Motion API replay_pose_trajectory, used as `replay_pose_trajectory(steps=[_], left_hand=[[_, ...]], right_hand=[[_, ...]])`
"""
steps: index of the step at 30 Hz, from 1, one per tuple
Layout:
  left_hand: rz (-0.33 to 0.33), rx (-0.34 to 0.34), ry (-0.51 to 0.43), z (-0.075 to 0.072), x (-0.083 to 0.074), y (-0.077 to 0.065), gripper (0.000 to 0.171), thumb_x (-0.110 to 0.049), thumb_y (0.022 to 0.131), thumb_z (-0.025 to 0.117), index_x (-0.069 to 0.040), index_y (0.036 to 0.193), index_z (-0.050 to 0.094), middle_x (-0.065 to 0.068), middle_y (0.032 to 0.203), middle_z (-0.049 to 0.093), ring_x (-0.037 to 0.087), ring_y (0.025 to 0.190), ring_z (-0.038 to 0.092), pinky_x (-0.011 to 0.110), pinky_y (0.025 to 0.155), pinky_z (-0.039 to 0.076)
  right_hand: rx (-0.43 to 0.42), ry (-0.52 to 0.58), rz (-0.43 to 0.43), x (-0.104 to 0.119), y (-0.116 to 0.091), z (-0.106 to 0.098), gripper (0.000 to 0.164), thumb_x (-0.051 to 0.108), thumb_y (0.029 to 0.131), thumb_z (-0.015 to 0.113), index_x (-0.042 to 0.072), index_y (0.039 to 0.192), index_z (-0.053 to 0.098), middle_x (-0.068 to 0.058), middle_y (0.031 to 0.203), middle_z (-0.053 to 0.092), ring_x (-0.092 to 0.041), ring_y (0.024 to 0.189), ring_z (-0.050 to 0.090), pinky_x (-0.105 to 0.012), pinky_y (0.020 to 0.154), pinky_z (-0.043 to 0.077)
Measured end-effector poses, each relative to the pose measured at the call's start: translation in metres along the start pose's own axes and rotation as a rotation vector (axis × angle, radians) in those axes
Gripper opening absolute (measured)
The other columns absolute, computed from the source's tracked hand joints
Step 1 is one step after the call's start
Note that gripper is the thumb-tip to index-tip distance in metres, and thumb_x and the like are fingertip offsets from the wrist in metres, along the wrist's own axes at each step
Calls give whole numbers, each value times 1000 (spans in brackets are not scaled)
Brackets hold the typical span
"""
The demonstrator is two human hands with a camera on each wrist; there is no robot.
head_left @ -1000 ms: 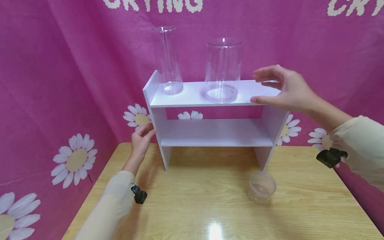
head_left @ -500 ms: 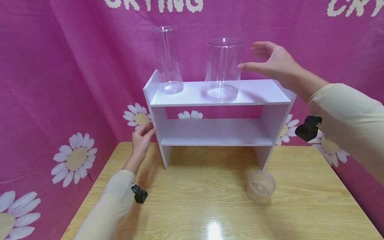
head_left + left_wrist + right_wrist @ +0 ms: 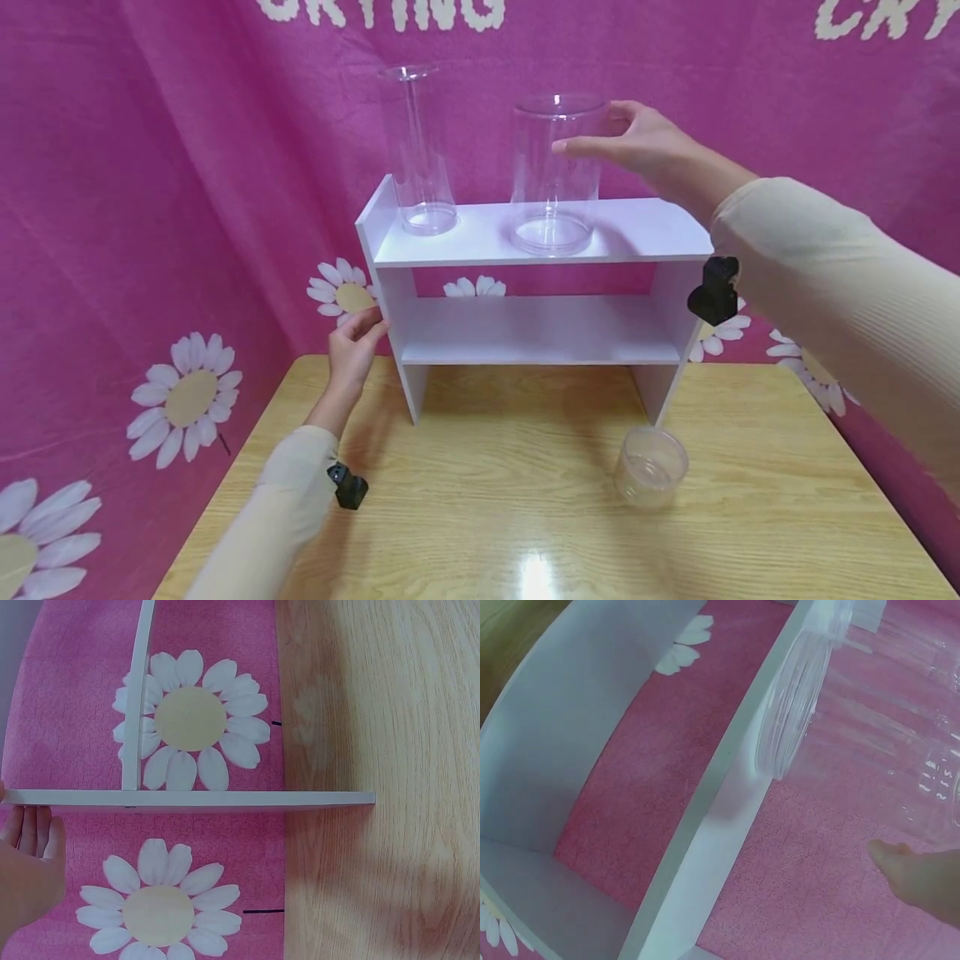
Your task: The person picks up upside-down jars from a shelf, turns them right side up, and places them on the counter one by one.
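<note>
A white two-tier shelf [image 3: 480,333] stands on the wooden table [image 3: 450,517]. My left hand [image 3: 351,350] holds its left side panel [image 3: 247,798], fingers along the outer face and thumb tip at the front edge. On the top tier stand a wide clear cylindrical jar [image 3: 553,233] and, to its left, a taller, slimmer clear one [image 3: 429,218]. Reaching from the right, my right hand [image 3: 637,142] is at the wide jar's upper part, thumb and fingers spread. The thumb overlaps the jar in the head view; in the right wrist view its tip [image 3: 881,851] lies close beside the wall.
A small, round, clear tub [image 3: 651,468] sits on the table before the shelf's right leg. Close behind the shelf hangs a pink curtain [image 3: 285,125] with white daisies. The right forearm passes over the top tier's right end.
My right hand has risen and moved left, from beside the top tier's right end to the wide jar's upper wall. My left hand and both jars have stayed in place.
</note>
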State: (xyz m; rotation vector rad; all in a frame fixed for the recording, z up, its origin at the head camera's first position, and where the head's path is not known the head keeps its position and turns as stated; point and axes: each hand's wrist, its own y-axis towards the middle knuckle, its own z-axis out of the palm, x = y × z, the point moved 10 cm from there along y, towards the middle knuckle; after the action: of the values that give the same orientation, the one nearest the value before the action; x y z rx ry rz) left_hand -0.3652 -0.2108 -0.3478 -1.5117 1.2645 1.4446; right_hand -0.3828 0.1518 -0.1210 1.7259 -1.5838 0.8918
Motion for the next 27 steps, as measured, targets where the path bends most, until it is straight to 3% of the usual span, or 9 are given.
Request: replay_pose_trajectory(steps=[10,13,17,20,27], left_hand=[[17,-28,-1,0,0,0,36,-12,90,63,1,124,62,22,128,62,-1,93,56,15,92,47],[20,-28,-8,0,0,0,36,-12,90,63,1,124,62,22,128,62,1,95,56,18,94,48],[7,-18,-9,1,1,-2,36,-13,91,62,1,125,61,21,129,61,10,106,57,25,101,48],[1,-22,-4,1,2,-3,36,-12,91,62,1,124,61,20,129,62,12,108,58,24,100,48],[33,-34,-2,1,-1,-4,35,-12,91,63,0,123,63,21,127,62,-7,90,56,5,83,46]], right_hand=[[-11,64,47,2,10,4,107,54,74,76,24,154,12,-2,160,24,-19,149,21,-39,125,18],[-51,76,36,4,8,2,102,53,72,78,24,152,22,0,156,32,-18,146,27,-40,124,21],[-98,111,5,6,2,1,94,50,71,80,23,148,33,1,152,39,-16,143,31,-39,123,22],[-107,145,-38,8,-3,1,87,46,72,81,20,144,39,2,144,46,-15,140,35,-38,123,23],[-86,257,-149,12,-18,1,80,32,77,80,18,144,40,11,114,59,-14,133,43,-36,124,20]])
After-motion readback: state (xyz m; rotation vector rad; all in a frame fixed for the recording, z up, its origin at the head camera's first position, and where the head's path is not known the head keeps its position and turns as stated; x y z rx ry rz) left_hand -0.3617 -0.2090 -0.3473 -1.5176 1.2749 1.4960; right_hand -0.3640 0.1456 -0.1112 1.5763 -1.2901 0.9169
